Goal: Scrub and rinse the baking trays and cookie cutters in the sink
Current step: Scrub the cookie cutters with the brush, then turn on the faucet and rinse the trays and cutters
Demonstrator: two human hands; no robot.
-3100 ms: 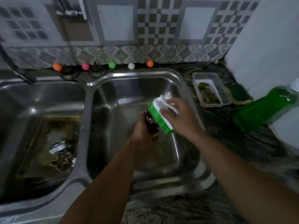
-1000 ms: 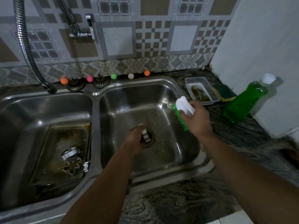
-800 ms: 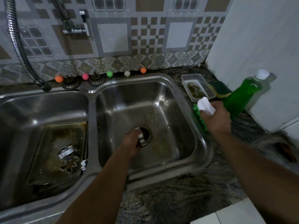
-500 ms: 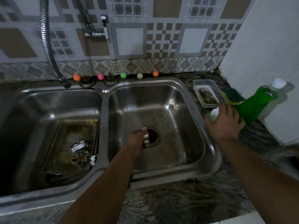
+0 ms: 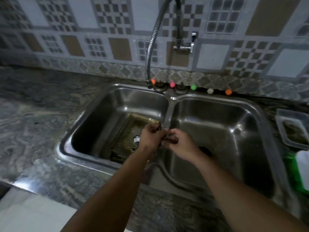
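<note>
Head view: both hands met above the sink divider (image 5: pixel 167 114).
Left hand (image 5: pixel 150 139): gripped a cookie cutter (image 5: pixel 158 128).
Right hand (image 5: pixel 179 144): fingers curled; hold unclear.
Baking tray (image 5: pixel 130 131): below left hand.

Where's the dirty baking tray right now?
The baking tray lies on the bottom of the left sink basin, just left of the divider, partly hidden behind the left hand.

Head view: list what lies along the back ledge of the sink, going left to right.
Orange ball → first metal fitting → pink ball → second metal fitting → green ball → white ball → second orange ball.
</note>
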